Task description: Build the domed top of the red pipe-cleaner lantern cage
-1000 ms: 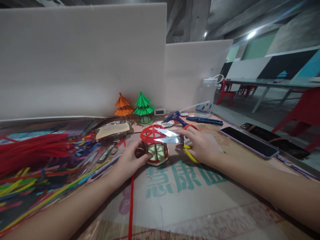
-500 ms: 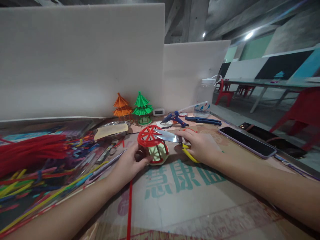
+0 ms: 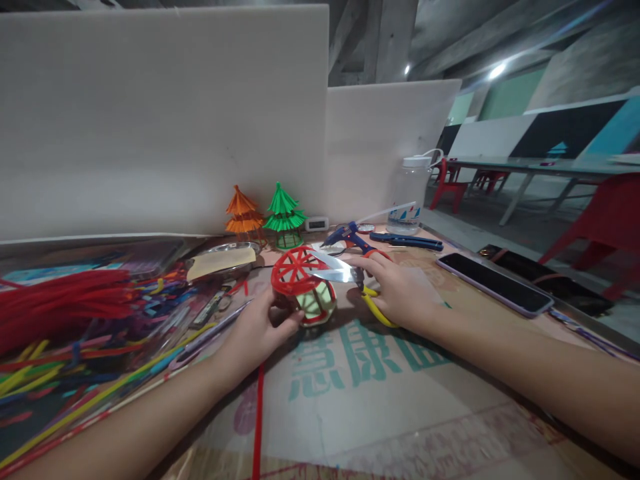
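Observation:
My left hand grips the near left side of a small red pavilion-like frame, with a spoked round top and a pale green base. The frame tilts slightly to the left. In my right hand is a pair of scissors with yellow and black handles. Their blades are parted and point left, at the right edge of the frame's red top. Whether the blades touch it I cannot tell.
An orange pavilion model and a green one stand behind. A blue glue gun, water bottle and phone are back right. Red pipe cleaners and coloured scraps cover the left. A white panel closes the back.
The red frame has tilted and shifted slightly left in my left hand. The scissor blades have spread apart at the frame's top edge.

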`<state>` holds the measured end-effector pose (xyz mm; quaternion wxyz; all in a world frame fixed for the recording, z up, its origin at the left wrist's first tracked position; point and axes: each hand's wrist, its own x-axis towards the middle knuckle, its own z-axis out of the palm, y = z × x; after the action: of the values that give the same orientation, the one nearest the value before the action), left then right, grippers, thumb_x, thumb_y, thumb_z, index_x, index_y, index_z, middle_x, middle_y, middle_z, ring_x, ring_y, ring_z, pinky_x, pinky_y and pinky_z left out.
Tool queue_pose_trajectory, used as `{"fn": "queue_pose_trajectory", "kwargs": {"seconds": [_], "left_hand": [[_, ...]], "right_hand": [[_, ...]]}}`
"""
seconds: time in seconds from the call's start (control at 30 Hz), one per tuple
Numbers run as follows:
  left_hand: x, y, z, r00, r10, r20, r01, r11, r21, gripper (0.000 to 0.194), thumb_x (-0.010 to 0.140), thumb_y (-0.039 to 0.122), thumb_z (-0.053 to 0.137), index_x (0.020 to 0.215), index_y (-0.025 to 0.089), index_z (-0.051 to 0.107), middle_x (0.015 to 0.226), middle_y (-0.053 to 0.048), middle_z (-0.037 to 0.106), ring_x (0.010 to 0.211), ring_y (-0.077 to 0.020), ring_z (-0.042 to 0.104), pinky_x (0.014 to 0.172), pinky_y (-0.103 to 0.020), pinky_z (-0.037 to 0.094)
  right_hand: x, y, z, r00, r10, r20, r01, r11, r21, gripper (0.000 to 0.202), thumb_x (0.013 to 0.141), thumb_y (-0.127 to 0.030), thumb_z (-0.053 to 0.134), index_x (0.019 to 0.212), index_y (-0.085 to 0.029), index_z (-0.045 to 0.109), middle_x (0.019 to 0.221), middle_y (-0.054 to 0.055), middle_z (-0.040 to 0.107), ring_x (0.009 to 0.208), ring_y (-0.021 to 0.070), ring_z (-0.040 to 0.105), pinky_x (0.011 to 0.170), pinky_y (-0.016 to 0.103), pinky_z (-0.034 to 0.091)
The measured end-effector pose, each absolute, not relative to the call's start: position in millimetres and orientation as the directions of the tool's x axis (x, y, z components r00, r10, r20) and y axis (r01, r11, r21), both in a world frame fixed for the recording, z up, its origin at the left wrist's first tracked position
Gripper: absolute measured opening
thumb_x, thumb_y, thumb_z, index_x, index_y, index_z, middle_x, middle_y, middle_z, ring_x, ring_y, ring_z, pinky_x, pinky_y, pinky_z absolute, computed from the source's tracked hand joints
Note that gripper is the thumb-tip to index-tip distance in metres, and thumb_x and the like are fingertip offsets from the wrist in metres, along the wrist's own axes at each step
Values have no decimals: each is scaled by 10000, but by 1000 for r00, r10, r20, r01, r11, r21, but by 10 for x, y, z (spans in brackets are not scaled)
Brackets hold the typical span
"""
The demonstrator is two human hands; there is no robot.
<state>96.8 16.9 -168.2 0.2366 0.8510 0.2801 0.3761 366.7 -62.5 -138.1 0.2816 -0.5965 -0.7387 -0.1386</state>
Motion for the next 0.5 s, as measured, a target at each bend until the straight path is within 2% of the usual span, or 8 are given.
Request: {"fn": "queue_pose_trajectory", "kwargs": {"seconds": [0.1, 0.23, 0.37, 0.5], "left_hand": [[951, 188, -1712, 569, 604, 558, 318, -787, 528, 205, 917, 284, 549, 1053, 167, 648, 982, -80, 734, 860, -208, 701, 769, -316, 577], [924, 224, -1748, 586, 551, 594, 331, -832, 445, 253, 944, 264, 482, 1105, 155, 644, 1086, -114, 738, 1002, -258, 702, 873, -372, 569], [909, 230, -1752, 613, 548, 570, 344, -834, 432, 267, 961, 266, 457, 1111, 152, 646, 1111, -123, 740, 1036, -282, 701, 887, -393, 563], [907, 229, -1755, 621, 563, 545, 352, -822, 448, 281, 980, 282, 436, 1118, 148, 642, 1105, -129, 737, 1018, -279, 699, 883, -395, 559]], "right_hand": [[3659, -621, -1384, -123, 816, 565, 958, 246, -146, 434, 907, -412, 691, 1306, -246, 650, 1085, 76, 710, 893, 216, 664, 691, 286, 490], [3705, -607, -1474, -201, 769, 607, 931, 343, -127, 441, 908, -399, 665, 1313, -226, 646, 1140, 104, 696, 949, 233, 668, 741, 308, 507], [3729, -625, -1497, -212, 741, 637, 952, 304, -36, 433, 893, -430, 672, 1282, -240, 672, 1107, 92, 716, 879, 226, 670, 648, 286, 470], [3726, -638, -1455, -233, 719, 655, 945, 325, -21, 424, 878, -401, 694, 1263, -223, 685, 1087, 87, 716, 805, 194, 659, 636, 275, 467]]}}
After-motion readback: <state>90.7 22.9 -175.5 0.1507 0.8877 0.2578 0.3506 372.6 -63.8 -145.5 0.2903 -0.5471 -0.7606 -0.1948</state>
